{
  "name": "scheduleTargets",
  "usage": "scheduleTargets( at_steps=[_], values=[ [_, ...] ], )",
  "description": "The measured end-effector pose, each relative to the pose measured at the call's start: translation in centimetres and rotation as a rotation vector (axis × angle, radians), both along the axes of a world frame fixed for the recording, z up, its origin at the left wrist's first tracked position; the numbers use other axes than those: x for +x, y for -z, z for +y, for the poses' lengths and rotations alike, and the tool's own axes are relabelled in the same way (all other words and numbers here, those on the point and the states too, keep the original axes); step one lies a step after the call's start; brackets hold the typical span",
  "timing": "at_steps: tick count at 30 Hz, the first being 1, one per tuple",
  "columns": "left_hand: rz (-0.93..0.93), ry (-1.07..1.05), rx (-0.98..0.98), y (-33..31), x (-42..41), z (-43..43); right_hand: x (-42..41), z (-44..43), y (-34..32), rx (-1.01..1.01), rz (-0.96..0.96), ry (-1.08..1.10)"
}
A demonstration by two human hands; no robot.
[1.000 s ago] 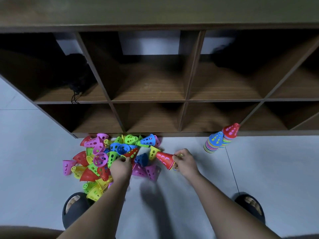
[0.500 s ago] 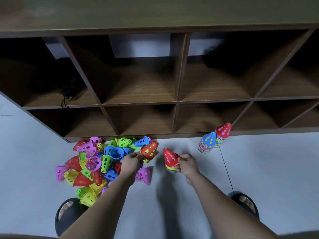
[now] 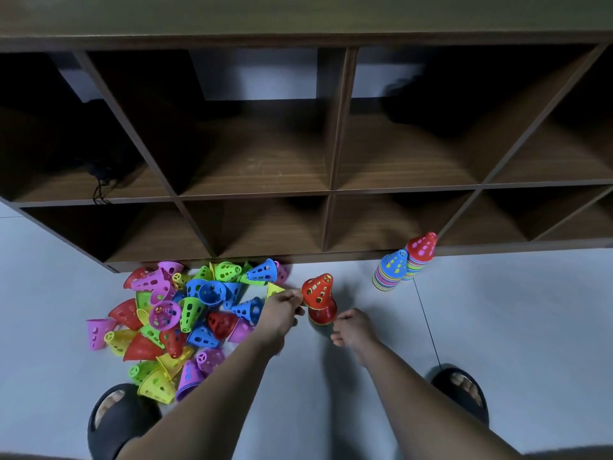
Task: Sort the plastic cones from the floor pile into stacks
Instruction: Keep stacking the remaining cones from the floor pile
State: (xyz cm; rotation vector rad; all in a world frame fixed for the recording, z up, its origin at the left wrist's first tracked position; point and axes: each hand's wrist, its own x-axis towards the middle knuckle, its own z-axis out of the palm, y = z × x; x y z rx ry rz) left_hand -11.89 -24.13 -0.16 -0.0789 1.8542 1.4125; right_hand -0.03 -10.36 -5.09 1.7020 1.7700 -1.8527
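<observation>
Setting: pale grey floor in front of a dark wooden shelf unit of open cubbies that fills the upper half of the frame.
Left hand: the left hand, at centre frame, pinches the lower rim of a red cone between thumb and fingertips; the other fingers are hidden behind the knuckles.
Red cone: tilted, tip pointing up and to the right, its rim over a short stack with another red cone on top; how far it is seated cannot be told.
Right hand: the right hand sits just right of the short stack with its fingers curled; whether they touch the stack is unclear.
Pile: a loose pile of pink, green, blue, yellow and red cones lies to the left of the left hand, partly covered by that forearm.
Finished stacks: a blue-topped stack and a taller red-topped stack stand side by side at the shelf's foot, right of centre.
Feet: a left sandal and a right sandal show at the bottom, each partly hidden by an arm.
Shelf contents: a black cable hangs in the upper left cubby; the dark shapes behind it are too dim to make out.
</observation>
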Motion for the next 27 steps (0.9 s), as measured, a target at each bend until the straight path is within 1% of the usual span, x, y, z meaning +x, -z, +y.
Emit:
scheduleTargets(
  at_steps=[7,12,15,18,22,24,27],
  values=[
    [0.136,0.083,-0.114,1.7,1.5,0.5,1.2,-0.9,0.7,-0.06,-0.064,-0.21],
    [0.174,0.141,-0.238,3.4,1.5,-2.1,0.8,-2.1,1.8,-0.067,-0.065,-0.27],
    [0.238,0.142,-0.339,4.1,0.6,-4.5,-0.1,-3.1,2.1,-0.049,-0.063,-0.327],
    [0.335,0.16,-0.452,4.6,-0.9,-7.0,-1.2,-4.4,2.2,0.006,-0.068,-0.402],
    [0.403,0.115,-0.521,5.3,-2.7,-9.6,-2.9,-6.4,3.6,0.089,-0.087,-0.566],
    [0.418,0.095,-0.528,5.9,-3.4,-10.6,-3.9,-7.2,3.5,0.169,-0.071,-0.669],
    [0.497,0.123,-0.566,6.4,-4.1,-11.8,-5.6,-8.4,2.0,0.385,-0.014,-0.802]
  ],
)
